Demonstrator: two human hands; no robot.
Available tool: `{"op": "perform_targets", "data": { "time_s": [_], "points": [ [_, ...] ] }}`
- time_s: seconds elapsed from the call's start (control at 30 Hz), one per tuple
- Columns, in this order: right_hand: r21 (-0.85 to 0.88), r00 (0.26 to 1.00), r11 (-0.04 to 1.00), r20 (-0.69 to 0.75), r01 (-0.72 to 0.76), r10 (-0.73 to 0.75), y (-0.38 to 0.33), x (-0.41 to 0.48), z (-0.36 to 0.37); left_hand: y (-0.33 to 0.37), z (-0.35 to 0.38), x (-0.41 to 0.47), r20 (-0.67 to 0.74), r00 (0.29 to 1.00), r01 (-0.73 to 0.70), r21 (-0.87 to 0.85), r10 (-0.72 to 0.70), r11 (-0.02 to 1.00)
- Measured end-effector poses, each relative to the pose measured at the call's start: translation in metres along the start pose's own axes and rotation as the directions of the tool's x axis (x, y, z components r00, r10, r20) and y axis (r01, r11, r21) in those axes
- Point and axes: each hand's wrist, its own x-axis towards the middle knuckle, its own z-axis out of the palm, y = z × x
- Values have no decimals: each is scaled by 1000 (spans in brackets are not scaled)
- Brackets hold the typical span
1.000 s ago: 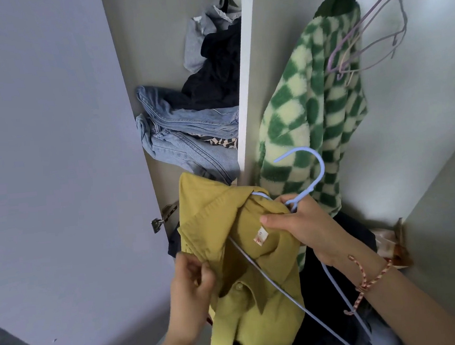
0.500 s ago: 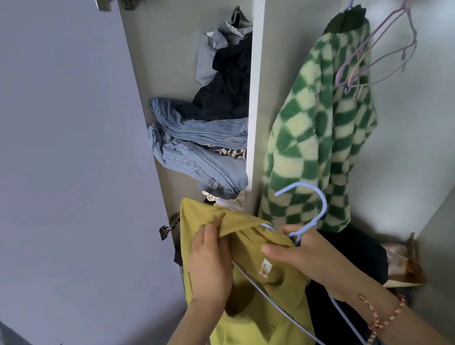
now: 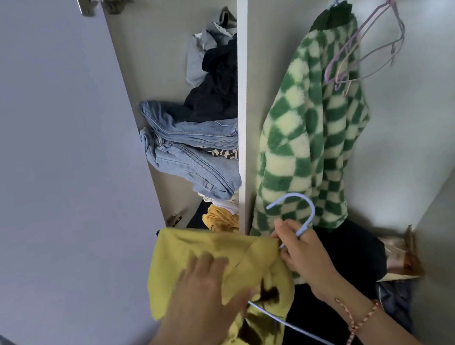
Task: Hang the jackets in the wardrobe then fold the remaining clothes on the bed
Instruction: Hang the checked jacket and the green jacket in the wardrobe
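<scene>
I stand at the open wardrobe. A yellow-green jacket (image 3: 200,257) is draped over a light blue hanger (image 3: 304,212). My right hand (image 3: 305,259) grips the hanger's neck just under its hook. My left hand (image 3: 201,293) lies on the jacket's shoulder, blurred, its thumb round a fold of the cloth. A green and cream checked fleece jacket (image 3: 307,126) hangs on a blue hanger in the right compartment.
Empty pink and lilac hangers (image 3: 369,49) hang beside the fleece. Folded jeans (image 3: 191,153) and dark clothes (image 3: 218,85) fill the left shelves behind the white divider (image 3: 243,116). The open door (image 3: 54,160) stands left. Dark clothes (image 3: 352,257) lie on the wardrobe floor.
My left hand slid from the collar up and across the jacket's shoulder, spreading the cloth over the hanger. The label is now covered. My view tilted a little upward.
</scene>
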Motion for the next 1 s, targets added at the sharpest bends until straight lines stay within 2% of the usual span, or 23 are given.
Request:
{"op": "perform_targets", "data": {
  "time_s": [0.07,0.13,0.2,0.27,0.3,0.37,0.4,0.43,0.47,0.5,0.57,0.6,0.63,0.7,0.73,0.83,0.87,0.93,1.0],
  "points": [
    [-12,993,997,97,71,-69,-5,-2,3,-11,1,10,-112,990,-83,5,83,997],
    [-66,976,988,174,142,-129,-6,-6,12,-16,0,27,-3,985,-170,-82,170,982],
    [-122,963,972,207,202,-174,-8,-8,19,-21,2,32,144,976,-135,-186,162,973],
    [-173,939,931,185,322,-290,-13,-9,15,-36,3,29,84,987,-121,-188,139,975],
    [-234,910,879,89,415,-406,-12,-9,8,-42,1,26,80,993,-66,-255,89,965],
    [-287,762,796,-246,534,-600,-2,-10,-7,-55,-13,22,44,998,64,-427,-50,902],
    [-230,690,797,-405,558,-600,9,-16,-10,-60,-20,21,8,995,93,-485,-102,869],
    [-179,670,822,-499,541,-550,24,-21,-8,-63,-26,19,-16,988,123,-519,-153,846],
    [-156,699,861,-524,483,-487,42,-26,-1,-65,-33,17,-21,979,159,-543,-202,825],
    [-154,787,908,-456,390,-415,61,-29,8,-66,-39,15,-12,972,188,-567,-236,802],
    [-160,962,963,-131,218,-239,89,-29,34,-62,-52,12,17,975,187,-613,-223,768],
    [-184,992,975,30,128,-124,94,-26,47,-59,-59,11,31,978,179,-628,-205,757],
    [-230,989,965,108,127,-104,97,-18,61,-56,-65,9,41,980,174,-641,-193,747],
    [-317,972,925,167,210,-164,97,1,92,-52,-72,5,87,986,164,-668,-142,726],
    [-382,970,900,196,210,-143,96,9,104,-50,-74,2,110,988,151,-676,-104,721],
    [-643,939,711,335,285,-74,94,19,117,-50,-81,-5,146,989,127,-690,-35,713],
    [-642,942,710,323,290,-93,100,21,112,-53,-84,-7,153,987,140,-685,-48,715],
    [-572,967,796,244,199,-66,109,27,90,-66,-89,-12,176,980,190,-648,-98,738],
    [-557,976,815,215,161,-45,113,37,60,-87,-92,-19,212,967,240,-570,-142,786]
  ]
}}
